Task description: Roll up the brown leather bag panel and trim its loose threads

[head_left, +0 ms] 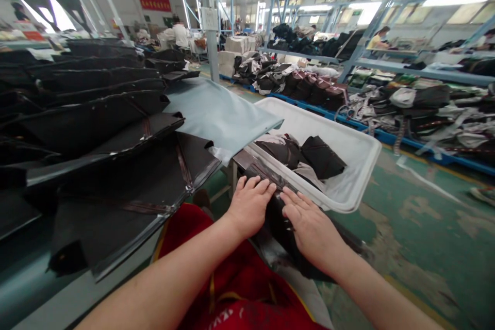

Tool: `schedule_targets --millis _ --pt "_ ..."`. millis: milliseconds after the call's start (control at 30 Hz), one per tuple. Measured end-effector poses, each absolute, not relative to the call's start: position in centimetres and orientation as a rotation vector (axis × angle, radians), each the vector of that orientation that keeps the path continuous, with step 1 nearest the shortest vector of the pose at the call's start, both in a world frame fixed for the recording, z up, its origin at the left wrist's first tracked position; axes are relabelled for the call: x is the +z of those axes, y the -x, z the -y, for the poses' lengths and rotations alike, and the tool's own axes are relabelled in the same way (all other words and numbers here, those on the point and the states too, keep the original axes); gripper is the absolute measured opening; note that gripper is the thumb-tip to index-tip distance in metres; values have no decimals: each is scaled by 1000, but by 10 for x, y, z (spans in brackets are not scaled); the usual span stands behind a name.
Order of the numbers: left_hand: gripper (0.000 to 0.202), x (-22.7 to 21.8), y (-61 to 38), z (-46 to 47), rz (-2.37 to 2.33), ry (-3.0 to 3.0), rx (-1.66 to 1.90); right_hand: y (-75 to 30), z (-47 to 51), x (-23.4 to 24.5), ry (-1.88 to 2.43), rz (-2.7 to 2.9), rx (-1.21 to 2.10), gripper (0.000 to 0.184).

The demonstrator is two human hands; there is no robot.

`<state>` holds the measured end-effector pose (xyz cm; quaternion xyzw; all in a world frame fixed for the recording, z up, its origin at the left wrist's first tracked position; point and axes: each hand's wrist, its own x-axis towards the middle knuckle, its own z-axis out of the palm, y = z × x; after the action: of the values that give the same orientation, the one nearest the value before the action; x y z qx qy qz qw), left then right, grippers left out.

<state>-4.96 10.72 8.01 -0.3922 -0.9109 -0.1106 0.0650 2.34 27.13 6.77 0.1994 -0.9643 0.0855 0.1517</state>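
A dark fabric piece (276, 221) with a shiny brown strip (266, 171) along its upper edge lies across my lap, close to the near rim of a white plastic bin (358, 165). My left hand (250, 206) rests on its upper part, fingers extended over the strip. Just to the right, my right hand (311, 224) lies on the same piece with its fingers stretched forward. The fingertips of both hands nearly meet. My thumbs are mostly hidden. Folded dark pieces (323, 157) lie inside the bin.
Stacked dark panels (116, 165) with brown strips cover the left side. A pale blue-grey sheet (220, 113) sticks out from them toward the bin. Blue pallets (433, 152) with piled goods and a metal rack (351, 64) stand beyond. Other people (181, 35) are farther back.
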Motion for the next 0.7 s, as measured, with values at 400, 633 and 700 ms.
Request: schedule_targets --millis 400,633,700 --pt "38 67 49 -105 2753 988 -707 -27 -283 63 -500 2624 506 36" --pt "18 76 36 -118 2631 932 -814 -28 -278 62 -488 2672 337 37" --pt "14 78 35 -122 2635 969 -800 -27 -277 63 -512 2702 282 38"
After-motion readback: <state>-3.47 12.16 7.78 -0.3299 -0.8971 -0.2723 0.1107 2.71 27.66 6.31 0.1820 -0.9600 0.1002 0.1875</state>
